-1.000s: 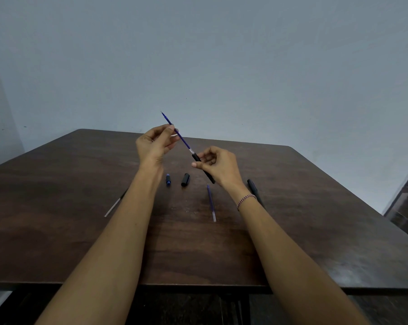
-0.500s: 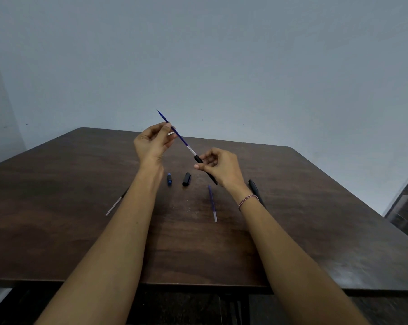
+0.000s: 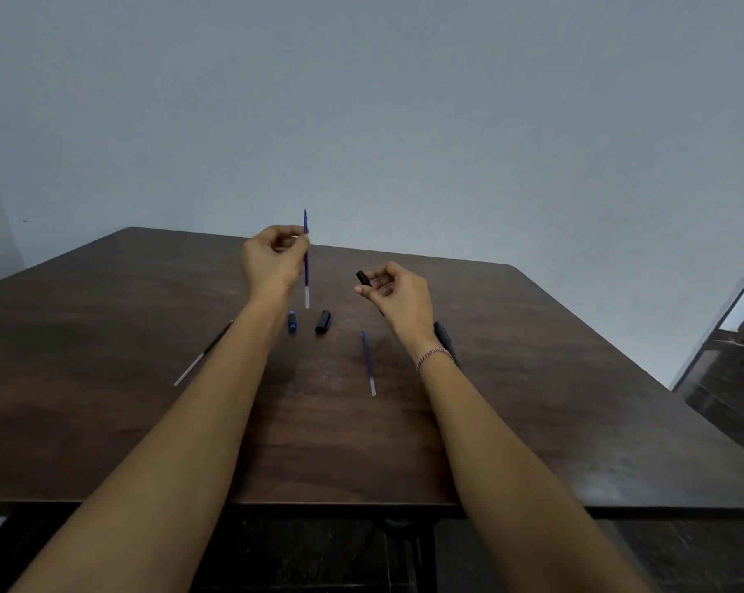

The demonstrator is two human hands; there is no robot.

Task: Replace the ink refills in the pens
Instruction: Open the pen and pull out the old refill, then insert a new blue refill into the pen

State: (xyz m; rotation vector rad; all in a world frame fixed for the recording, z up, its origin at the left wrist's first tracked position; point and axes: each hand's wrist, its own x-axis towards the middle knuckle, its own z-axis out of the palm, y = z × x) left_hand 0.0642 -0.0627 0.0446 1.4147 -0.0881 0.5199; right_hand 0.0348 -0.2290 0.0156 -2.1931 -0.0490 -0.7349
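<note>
My left hand (image 3: 272, 261) pinches a blue ink refill (image 3: 306, 276) that stands almost upright above the table, its clear end pointing down. My right hand (image 3: 398, 299) holds a black pen barrel (image 3: 363, 277), mostly hidden in the palm, with its open end sticking out to the left. The refill and the barrel are apart. On the dark wooden table (image 3: 105, 378) lie a second blue refill (image 3: 368, 363), a blue cap (image 3: 292, 322), a black cap (image 3: 323, 321), and a thin dark refill (image 3: 201, 359) partly under my left forearm.
Another black pen (image 3: 444, 333) lies behind my right wrist, partly hidden. A plain wall rises behind the table. The near table edge (image 3: 319, 505) crosses under both forearms. A doorway or furniture edge (image 3: 730, 336) shows at the far right.
The blue refill was still inside the black barrel, held slanted between both hands. It has now come fully out; my left hand turned it upright and my hands moved apart.
</note>
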